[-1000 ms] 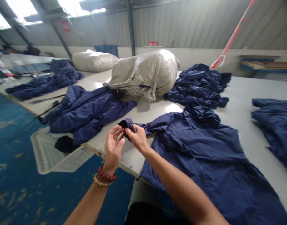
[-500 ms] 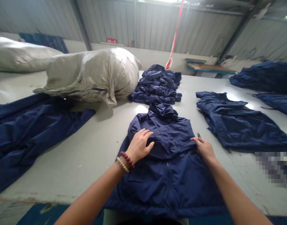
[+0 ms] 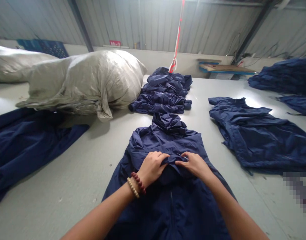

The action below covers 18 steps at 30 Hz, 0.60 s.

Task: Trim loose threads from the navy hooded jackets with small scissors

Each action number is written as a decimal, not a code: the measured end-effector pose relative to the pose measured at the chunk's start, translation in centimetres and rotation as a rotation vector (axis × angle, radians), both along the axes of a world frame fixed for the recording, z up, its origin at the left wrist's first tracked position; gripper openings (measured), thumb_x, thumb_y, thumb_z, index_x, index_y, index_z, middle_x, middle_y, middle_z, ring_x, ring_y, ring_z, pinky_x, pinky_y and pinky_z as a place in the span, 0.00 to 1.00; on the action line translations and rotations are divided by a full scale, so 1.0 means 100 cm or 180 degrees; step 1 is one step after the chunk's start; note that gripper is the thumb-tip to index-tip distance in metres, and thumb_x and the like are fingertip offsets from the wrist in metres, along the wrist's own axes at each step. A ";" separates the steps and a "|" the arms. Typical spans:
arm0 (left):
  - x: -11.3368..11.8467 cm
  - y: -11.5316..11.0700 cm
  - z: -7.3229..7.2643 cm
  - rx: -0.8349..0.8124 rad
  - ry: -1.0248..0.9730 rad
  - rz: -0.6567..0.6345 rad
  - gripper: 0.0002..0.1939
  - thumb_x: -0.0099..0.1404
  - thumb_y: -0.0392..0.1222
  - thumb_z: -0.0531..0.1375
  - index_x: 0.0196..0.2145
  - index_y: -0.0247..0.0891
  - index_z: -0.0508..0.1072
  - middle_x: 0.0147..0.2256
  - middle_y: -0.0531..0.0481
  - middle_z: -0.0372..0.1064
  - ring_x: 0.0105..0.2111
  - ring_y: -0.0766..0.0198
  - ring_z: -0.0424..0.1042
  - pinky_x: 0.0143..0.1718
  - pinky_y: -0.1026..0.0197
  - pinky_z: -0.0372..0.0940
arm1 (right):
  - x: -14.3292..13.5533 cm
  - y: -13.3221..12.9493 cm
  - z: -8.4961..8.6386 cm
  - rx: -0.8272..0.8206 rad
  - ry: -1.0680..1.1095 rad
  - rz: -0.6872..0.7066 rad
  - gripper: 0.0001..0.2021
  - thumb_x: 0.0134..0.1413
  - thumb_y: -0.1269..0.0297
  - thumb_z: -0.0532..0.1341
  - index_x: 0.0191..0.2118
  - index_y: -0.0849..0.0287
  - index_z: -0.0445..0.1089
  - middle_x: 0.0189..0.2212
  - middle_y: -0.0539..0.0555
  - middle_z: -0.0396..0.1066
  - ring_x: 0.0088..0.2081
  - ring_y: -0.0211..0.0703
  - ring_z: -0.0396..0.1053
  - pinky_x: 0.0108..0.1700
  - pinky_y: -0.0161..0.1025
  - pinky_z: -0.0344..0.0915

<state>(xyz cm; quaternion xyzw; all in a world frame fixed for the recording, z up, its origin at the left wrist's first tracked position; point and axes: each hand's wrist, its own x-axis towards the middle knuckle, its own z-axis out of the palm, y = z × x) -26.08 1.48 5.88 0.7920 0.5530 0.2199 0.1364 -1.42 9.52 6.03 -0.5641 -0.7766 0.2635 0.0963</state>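
A navy hooded jacket [image 3: 193, 206] lies spread on the pale table in front of me, its hood pointing away. My left hand [image 3: 154, 166], with two bead bracelets at the wrist, pinches a fold of the fabric at mid-jacket. Just to the right, my right hand [image 3: 194, 164] has thumb and forefinger close together around the small metal tool [image 3: 184, 157], of which only a thin part shows. The fingertips of both hands nearly meet at the raised fold.
Bulky grey-white sacks [image 3: 85, 80] sit at the back left. Folded navy garments [image 3: 165, 88] lie beyond the hood, with other navy garments [image 3: 263, 136] to the right. A red-and-white cord [image 3: 177, 36] hangs above the table [image 3: 75, 176].
My right hand has moved left from the jacket's edge to its middle. My left hand has come down slightly and closed on a fold, which is now lifted.
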 end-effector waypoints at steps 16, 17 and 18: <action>-0.085 -0.066 -0.002 -0.0432 0.0852 0.1430 0.20 0.72 0.61 0.62 0.45 0.40 0.77 0.40 0.42 0.77 0.43 0.47 0.75 0.43 0.50 0.68 | 0.071 0.018 -0.007 0.0904 -0.1342 -0.0474 0.37 0.67 0.34 0.57 0.71 0.53 0.64 0.45 0.65 0.83 0.45 0.62 0.81 0.40 0.45 0.67; -0.086 -0.067 -0.006 -0.0491 0.0883 0.1340 0.17 0.73 0.58 0.62 0.44 0.40 0.77 0.38 0.43 0.78 0.43 0.47 0.75 0.43 0.51 0.67 | 0.058 0.012 -0.009 0.0915 -0.1358 -0.0293 0.38 0.66 0.33 0.59 0.72 0.51 0.63 0.45 0.64 0.83 0.45 0.62 0.81 0.40 0.45 0.68; -0.085 -0.065 -0.009 -0.0465 0.0924 0.1249 0.14 0.75 0.54 0.61 0.43 0.41 0.78 0.38 0.44 0.78 0.44 0.48 0.74 0.43 0.52 0.67 | 0.046 0.006 -0.009 0.0892 -0.1392 -0.0044 0.37 0.65 0.33 0.60 0.70 0.50 0.66 0.45 0.63 0.83 0.44 0.62 0.82 0.39 0.44 0.67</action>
